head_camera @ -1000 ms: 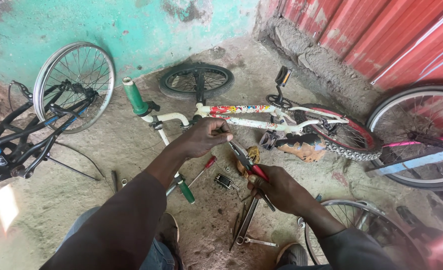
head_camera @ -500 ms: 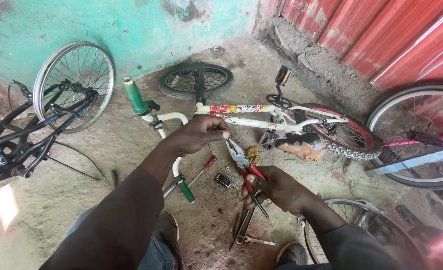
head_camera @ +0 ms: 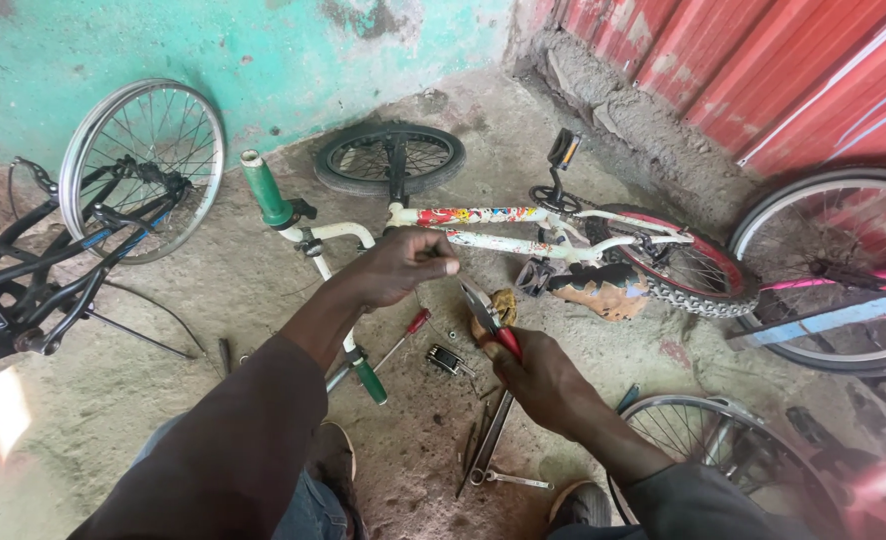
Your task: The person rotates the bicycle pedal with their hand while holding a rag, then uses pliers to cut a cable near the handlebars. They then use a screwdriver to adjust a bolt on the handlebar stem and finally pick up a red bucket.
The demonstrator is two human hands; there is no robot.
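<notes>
The right hand [head_camera: 541, 375] is closed around the red handles of a pair of pliers [head_camera: 485, 312], whose metal nose points up and to the left with its jaws slightly apart. The left hand [head_camera: 403, 265] hovers just above, fingers curled with thumb and fingertips pinched together near the pliers' tip; whether they pinch anything is too small to tell. Both hands work over a small white bicycle [head_camera: 523, 235] lying on its side on the concrete floor [head_camera: 163, 340], its green handlebar grips [head_camera: 263, 190] pointing toward the person. A red-handled screwdriver [head_camera: 408, 335] and long wrenches [head_camera: 491, 440] lie on the floor below the hands.
</notes>
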